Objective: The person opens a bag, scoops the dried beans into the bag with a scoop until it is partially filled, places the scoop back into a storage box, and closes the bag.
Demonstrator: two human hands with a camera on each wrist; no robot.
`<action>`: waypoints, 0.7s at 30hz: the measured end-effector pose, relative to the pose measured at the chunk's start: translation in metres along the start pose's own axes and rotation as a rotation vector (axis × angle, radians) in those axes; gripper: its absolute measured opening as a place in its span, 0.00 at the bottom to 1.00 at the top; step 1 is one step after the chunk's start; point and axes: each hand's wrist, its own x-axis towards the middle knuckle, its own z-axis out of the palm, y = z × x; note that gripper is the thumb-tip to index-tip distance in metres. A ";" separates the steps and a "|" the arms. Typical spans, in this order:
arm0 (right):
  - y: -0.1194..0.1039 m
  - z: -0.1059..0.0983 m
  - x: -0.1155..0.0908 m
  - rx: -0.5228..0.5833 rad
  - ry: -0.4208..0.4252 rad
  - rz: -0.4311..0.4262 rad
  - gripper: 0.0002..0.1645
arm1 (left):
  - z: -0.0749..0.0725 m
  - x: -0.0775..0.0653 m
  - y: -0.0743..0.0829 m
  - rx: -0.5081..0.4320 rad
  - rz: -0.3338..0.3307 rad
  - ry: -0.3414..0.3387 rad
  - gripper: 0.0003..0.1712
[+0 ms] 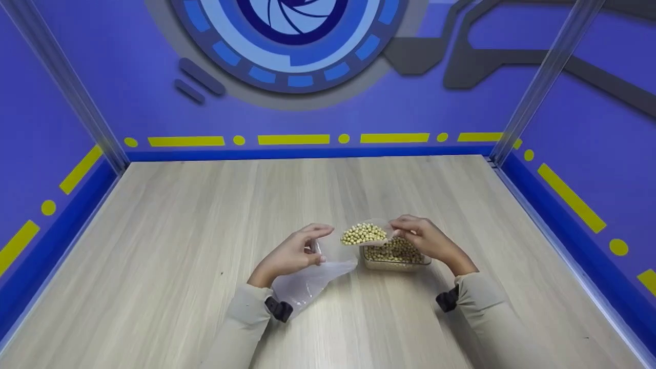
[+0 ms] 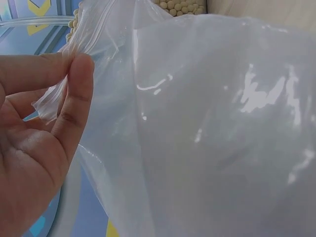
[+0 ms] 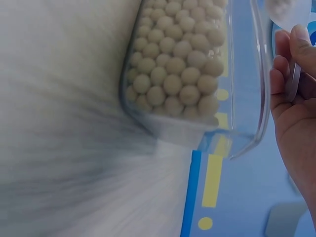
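My left hand (image 1: 294, 253) pinches the top edge of a clear plastic zip bag (image 2: 197, 118) between thumb and fingers. The bag (image 1: 302, 282) hangs below that hand, its mouth spread toward the right. My right hand (image 1: 423, 236) grips the handle of a translucent plastic scoop (image 1: 382, 225). Heaped in the scoop are round, pale yellow soybeans (image 1: 363, 233), close by the bag's mouth. Beneath the scoop, a clear rectangular container (image 1: 394, 266) stands on the table with more soybeans (image 3: 173, 64) inside. In the right wrist view, only part of the scoop shows at the top corner.
The wood-grain table (image 1: 205, 215) stretches out around the hands. Blue printed panels (image 1: 328, 120) with yellow markings wall it in at the back and both sides. Metal posts (image 1: 543, 87) stand at the far corners.
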 end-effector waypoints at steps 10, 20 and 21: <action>-0.008 -0.002 0.006 -0.026 -0.047 -0.046 0.17 | -0.003 0.002 0.001 -0.089 -0.018 -0.001 0.35; -0.008 -0.004 0.009 -0.093 -0.070 -0.140 0.16 | -0.004 0.001 0.000 -0.164 -0.024 -0.017 0.36; -0.009 -0.004 0.009 -0.099 -0.073 -0.148 0.16 | -0.004 0.001 0.000 -0.162 -0.023 -0.018 0.36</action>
